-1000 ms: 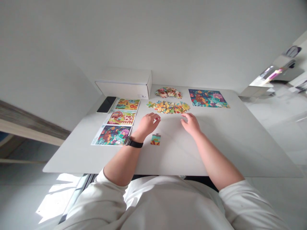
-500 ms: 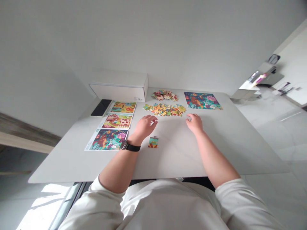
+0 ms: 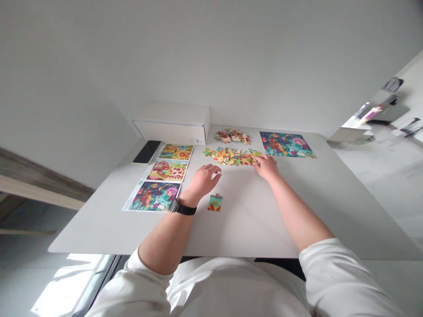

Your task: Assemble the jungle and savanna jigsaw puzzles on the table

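Observation:
My right hand (image 3: 267, 167) is at the right end of a heap of yellow and green jigsaw puzzle pieces (image 3: 231, 156), its fingertips pinched on a puzzle piece (image 3: 255, 156) at the edge. My left hand (image 3: 204, 179) hovers over the table in front of the heap, fingers curved and apart with nothing between them. A single puzzle piece (image 3: 214, 203) in teal, orange and red lies on the table just below my left hand. Behind the heap sits a second, smaller pile of reddish pieces (image 3: 232, 136).
Left of my hands lies a sheet with three printed pictures (image 3: 165, 171), partly under my watch wrist. A phone (image 3: 147, 152) and a white box (image 3: 172, 127) are behind it. A dark forest picture (image 3: 287, 144) lies at the back right of the table (image 3: 317, 202).
My right hand has moved forward and left onto the heap's right end, its fingers closing on a piece. My left hand stays nearly in place. The view has shifted slightly.

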The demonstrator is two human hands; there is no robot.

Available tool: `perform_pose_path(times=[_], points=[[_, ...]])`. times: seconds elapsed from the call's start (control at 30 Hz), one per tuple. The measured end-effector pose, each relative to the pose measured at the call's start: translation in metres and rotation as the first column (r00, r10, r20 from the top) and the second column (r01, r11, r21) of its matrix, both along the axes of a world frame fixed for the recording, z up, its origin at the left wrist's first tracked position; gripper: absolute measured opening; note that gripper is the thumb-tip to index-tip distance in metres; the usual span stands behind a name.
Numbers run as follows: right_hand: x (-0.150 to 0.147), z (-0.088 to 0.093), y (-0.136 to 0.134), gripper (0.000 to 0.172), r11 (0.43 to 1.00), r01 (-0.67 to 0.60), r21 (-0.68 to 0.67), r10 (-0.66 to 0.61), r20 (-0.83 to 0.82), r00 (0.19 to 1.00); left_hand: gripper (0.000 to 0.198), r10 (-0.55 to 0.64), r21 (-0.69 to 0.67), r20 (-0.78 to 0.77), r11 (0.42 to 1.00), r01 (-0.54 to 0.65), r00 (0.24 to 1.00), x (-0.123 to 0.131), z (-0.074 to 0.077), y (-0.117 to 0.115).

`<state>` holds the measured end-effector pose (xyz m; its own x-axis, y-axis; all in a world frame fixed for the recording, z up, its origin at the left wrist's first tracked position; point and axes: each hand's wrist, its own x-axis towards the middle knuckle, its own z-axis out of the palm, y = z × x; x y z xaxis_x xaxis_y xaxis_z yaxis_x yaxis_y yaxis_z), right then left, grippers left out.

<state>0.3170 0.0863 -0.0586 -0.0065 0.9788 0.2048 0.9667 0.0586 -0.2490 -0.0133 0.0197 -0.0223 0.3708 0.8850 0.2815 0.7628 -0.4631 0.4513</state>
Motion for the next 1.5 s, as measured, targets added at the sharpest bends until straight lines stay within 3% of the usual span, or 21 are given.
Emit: perform_pose_path(times=[0.2, 0.3, 0.4, 0.5, 0.63, 0.77, 0.9, 0.97, 1.03, 1.17, 1.3, 1.5], points=[[0.015, -0.003, -0.009, 0.029, 0.982, 0.183, 0.037, -0.183, 0.005, 0.983, 0.022, -0.016, 0.010, -0.017, 1.000, 0.016, 1.000, 0.000, -0.010, 0.004], [0.014, -0.004, -0.008, 0.032, 0.978, 0.187, 0.092, -0.186, -0.014, 0.982, 0.021, -0.017, 0.022, -0.032, 1.000, 0.018, 0.999, 0.000, -0.015, 0.006], [0.006, -0.009, -0.004, 0.040, 0.983, -0.015, 0.184, 0.024, -0.044, 0.999, 0.021, -0.019, 0.039, -0.031, 0.999, 0.020, 0.999, 0.000, -0.018, 0.007], [-0.005, -0.014, -0.001, 0.044, 0.930, -0.287, 0.228, 0.299, -0.021, 0.954, 0.021, -0.020, 0.047, -0.021, 0.999, 0.021, 1.000, -0.001, -0.019, 0.008], [-0.013, -0.016, -0.001, 0.030, 0.896, -0.392, 0.206, 0.404, -0.017, 0.914, 0.021, -0.028, 0.037, -0.014, 0.999, 0.029, 1.000, 0.000, -0.020, 0.008], [-0.007, -0.012, -0.004, 0.019, 0.916, -0.328, 0.230, 0.347, -0.048, 0.937, 0.022, -0.027, 0.033, -0.006, 0.999, 0.028, 1.000, -0.001, -0.020, 0.007], [0.006, -0.012, -0.002, 0.018, 0.971, -0.111, 0.212, 0.121, -0.036, 0.992, 0.021, -0.029, 0.039, 0.019, 0.999, 0.028, 0.999, -0.001, -0.020, 0.007], [0.010, -0.014, 0.000, 0.020, 0.975, -0.010, 0.222, 0.017, -0.028, 0.999, 0.020, -0.028, 0.041, 0.025, 0.999, 0.027, 0.999, -0.001, -0.021, 0.007], [0.012, -0.015, 0.001, 0.023, 0.966, 0.015, 0.258, -0.006, -0.037, 0.999, 0.020, -0.015, 0.043, 0.020, 0.999, 0.014, 1.000, 0.000, -0.022, 0.007], [0.006, -0.016, 0.001, 0.031, 0.936, -0.168, 0.309, 0.191, -0.045, 0.981, 0.028, 0.077, 0.043, -0.032, 0.996, -0.076, 0.996, 0.001, -0.028, 0.013], [-0.009, -0.013, -0.002, 0.042, 0.878, -0.402, 0.259, 0.416, 0.003, 0.910, 0.040, 0.204, 0.050, -0.096, 0.978, -0.200, 0.974, 0.000, -0.033, 0.023], [-0.037, -0.016, -0.008, 0.056, 0.830, -0.536, 0.154, 0.527, 0.098, 0.844, 0.051, 0.339, 0.017, -0.204, 0.939, -0.343, 0.918, -0.010, -0.036, 0.041]])
